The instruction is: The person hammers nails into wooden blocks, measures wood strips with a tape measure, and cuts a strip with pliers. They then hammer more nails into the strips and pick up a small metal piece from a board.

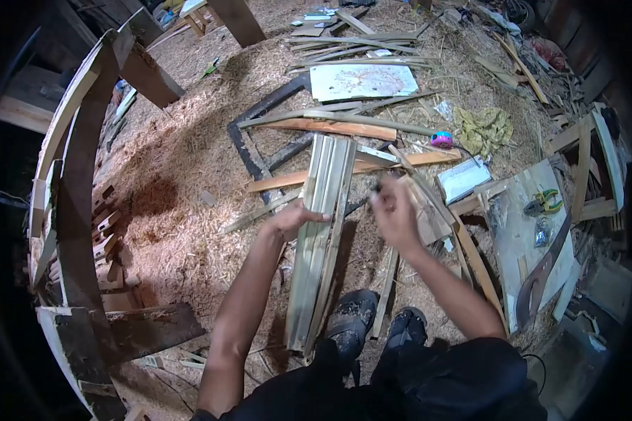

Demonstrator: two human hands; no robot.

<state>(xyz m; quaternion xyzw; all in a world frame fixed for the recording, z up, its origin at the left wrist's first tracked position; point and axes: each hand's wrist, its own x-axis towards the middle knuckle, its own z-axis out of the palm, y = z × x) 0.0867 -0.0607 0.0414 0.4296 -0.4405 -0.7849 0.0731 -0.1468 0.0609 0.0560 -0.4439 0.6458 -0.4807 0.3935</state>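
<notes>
A long grooved wooden piece [321, 245] stretches from near my feet up to the middle of the view. My left hand [298, 218] is wrapped round its left edge, thumb lying across the top face. To the right of the wood, my right hand [395, 212] is raised with its fingers curled together. Something small and dark shows at its fingertips, too small to name. Beyond my right hand lie a pink and blue tape measure [442, 139] and a crumpled yellow-green cloth [482, 130].
A curved wooden frame [81, 182] stands at left. Pliers [543, 203] and a handsaw [539, 284] lie on a board [516, 235] at right. A dark angular frame [249, 149], wood strips and a white board [364, 81] lie ahead on shavings. My feet are below.
</notes>
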